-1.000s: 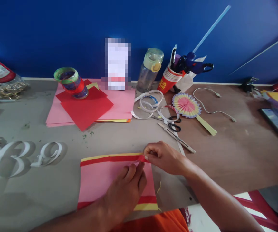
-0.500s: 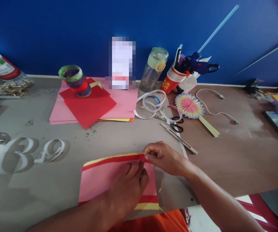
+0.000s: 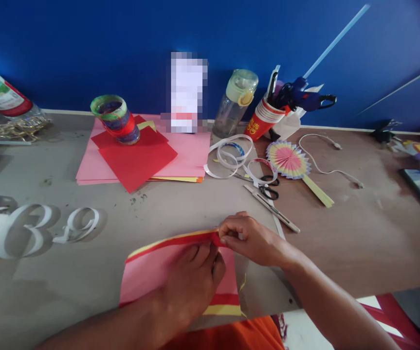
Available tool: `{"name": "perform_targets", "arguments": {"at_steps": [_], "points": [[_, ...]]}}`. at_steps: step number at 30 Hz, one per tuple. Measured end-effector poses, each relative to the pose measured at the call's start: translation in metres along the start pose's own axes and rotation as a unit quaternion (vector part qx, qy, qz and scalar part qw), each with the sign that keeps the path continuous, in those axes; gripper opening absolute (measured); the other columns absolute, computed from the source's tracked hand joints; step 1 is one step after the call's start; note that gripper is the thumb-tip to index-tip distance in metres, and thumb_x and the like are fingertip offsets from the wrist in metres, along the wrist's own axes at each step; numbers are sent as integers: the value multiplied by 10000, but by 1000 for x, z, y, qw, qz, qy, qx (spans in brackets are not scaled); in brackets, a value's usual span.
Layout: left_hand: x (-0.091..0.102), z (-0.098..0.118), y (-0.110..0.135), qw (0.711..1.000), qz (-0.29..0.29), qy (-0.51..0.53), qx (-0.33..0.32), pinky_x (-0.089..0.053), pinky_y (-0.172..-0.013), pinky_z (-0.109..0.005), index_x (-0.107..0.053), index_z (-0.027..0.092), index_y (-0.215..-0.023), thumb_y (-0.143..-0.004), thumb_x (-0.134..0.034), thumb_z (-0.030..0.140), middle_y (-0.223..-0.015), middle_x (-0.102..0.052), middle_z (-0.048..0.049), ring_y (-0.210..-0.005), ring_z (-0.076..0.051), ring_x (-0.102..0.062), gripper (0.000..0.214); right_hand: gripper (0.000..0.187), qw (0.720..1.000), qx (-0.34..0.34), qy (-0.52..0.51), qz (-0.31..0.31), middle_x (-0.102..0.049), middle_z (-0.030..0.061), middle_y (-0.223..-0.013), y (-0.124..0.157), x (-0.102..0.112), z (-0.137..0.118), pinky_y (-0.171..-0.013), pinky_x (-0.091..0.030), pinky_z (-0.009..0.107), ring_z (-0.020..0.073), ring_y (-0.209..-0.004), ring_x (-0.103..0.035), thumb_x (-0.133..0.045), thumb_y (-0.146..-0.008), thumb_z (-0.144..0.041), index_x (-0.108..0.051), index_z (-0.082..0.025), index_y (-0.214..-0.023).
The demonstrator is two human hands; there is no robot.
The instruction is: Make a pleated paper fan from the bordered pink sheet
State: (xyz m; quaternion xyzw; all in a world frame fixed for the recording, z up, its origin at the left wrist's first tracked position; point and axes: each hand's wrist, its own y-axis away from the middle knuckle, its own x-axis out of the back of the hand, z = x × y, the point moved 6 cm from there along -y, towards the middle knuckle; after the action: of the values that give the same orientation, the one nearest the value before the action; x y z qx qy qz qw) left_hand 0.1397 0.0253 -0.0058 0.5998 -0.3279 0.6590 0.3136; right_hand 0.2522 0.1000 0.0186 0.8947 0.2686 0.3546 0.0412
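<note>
A pink paper sheet (image 3: pixel 151 275) lies before me at the table's front edge, with red and yellow strips along its far and near edges. My right hand (image 3: pixel 242 239) pinches the far right corner of the paper, where the red strip (image 3: pixel 180 238) ends. Curled fingers of my left hand (image 3: pixel 195 272) press on the sheet just below that corner, beside the right fingertips. Whatever lies under the left fingertips is hidden. Toward its far left corner, the paper's far edge bows up slightly.
Behind stand a painted cup (image 3: pixel 120 121) on red and pink papers (image 3: pixel 188 165), a bottle (image 3: pixel 233 107) and a paper cup of tools (image 3: pixel 263 119). Scissors (image 3: pixel 268 192), a craft knife (image 3: pixel 273 209), tape rolls (image 3: pixel 264 170) and a paper fan (image 3: pixel 290 160) lie right. White paper curls (image 3: pixel 82 226) lie left.
Both hands stay at the far right corner of the paper, almost unmoved. The camera view has shifted slightly.
</note>
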Motion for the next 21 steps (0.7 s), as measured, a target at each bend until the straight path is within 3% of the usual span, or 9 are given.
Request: {"name": "perform_targets", "arguments": {"at_steps": [8,15,21], "points": [[1,-1,-1,1000,-13,7,-13,-374,-863,-386,-544,118,-1142,-829,-535,234,-1310,-561,-161,-1094,-261,-536,333,152,994,-55,91,17,-534,-64,-579,-3,4,14,-825,-287,313,81,-553,-442,-518,-773,-100,-519,-177,-643],[6,-4,-1,1000,0,11,-16,-382,-840,-381,-568,130,-1123,-816,-541,232,-1303,-577,-130,-1057,-251,-523,325,157,989,-73,130,13,-518,-63,-559,-1,3,14,-784,-259,296,76,-536,-418,-508,-764,-98,-500,-169,-624],[13,-5,0,999,26,-4,-24,-376,-862,-386,-587,137,-1127,-821,-546,213,-1311,-582,-98,-969,-238,-533,318,133,982,-76,174,1,-582,-33,-602,-2,1,12,-782,-249,299,102,-597,-483,-517,-766,-105,-529,-168,-649]]}}
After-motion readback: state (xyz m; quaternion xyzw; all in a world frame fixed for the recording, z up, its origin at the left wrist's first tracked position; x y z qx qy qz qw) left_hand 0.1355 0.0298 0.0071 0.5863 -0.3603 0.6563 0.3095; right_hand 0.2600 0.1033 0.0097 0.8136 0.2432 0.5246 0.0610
